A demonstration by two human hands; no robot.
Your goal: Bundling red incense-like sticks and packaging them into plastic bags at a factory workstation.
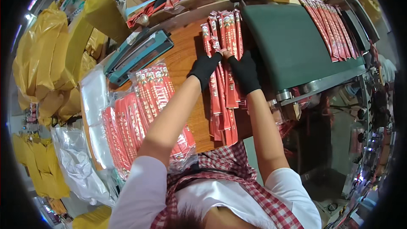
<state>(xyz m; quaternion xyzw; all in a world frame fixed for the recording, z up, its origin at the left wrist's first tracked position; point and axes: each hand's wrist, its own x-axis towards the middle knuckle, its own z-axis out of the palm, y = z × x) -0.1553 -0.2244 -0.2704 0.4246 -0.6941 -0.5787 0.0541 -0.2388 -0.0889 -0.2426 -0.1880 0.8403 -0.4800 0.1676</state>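
Observation:
Long, slim red packets (229, 29) with printed fronts lie in a loose, overlapping bunch on the wooden table, running from its far edge to its near edge. My left hand (205, 68), in a black fingerless glove, is closed over the left side of this bunch. On the right side my right hand (245, 72), gloved the same way, grips the packets too. The thumbs meet near the middle of the bunch, and most of the other fingertips are hidden. Left of my left forearm lie clear plastic bags (153, 85) filled with similar red packets.
A green conveyor belt (282, 42) stands to the right, with a row of red packets (328, 29) on it. A teal hand sealer (142, 57) and flat clear bags (94, 114) lie left. Behind are a cardboard box (169, 6) and yellow wrapped parcels (42, 55).

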